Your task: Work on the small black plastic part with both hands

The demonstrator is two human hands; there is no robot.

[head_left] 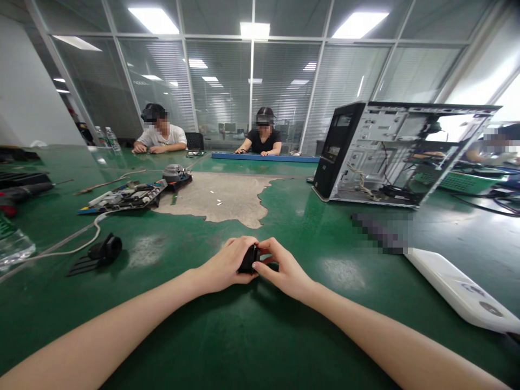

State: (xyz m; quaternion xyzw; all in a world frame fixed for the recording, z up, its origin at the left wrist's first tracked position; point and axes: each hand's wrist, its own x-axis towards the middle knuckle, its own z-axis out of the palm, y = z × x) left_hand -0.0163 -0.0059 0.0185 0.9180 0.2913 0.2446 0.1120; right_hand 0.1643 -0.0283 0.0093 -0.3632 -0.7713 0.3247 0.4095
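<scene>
A small black boxy part [247, 262] is held just above the green tabletop, in front of me. My left hand [226, 261] wraps round its left side, fingers curled over the top. From the right, my right hand [284, 266] pinches the part's edge with thumb and fingers. Both hands are closed on it and hide much of its shape, so I cannot tell its exact kind. Left of my hands, a black plastic piece with a round end and flat slats [103, 250] lies on the table.
An open computer case [341, 146] stands at the back right, a white power bank-like device [455, 287] nearer. A circuit board with parts [125, 196] lies left, beside a white cable [95, 233] and a plastic bottle [14, 244]. Two people [164, 135] sit across, another at far right.
</scene>
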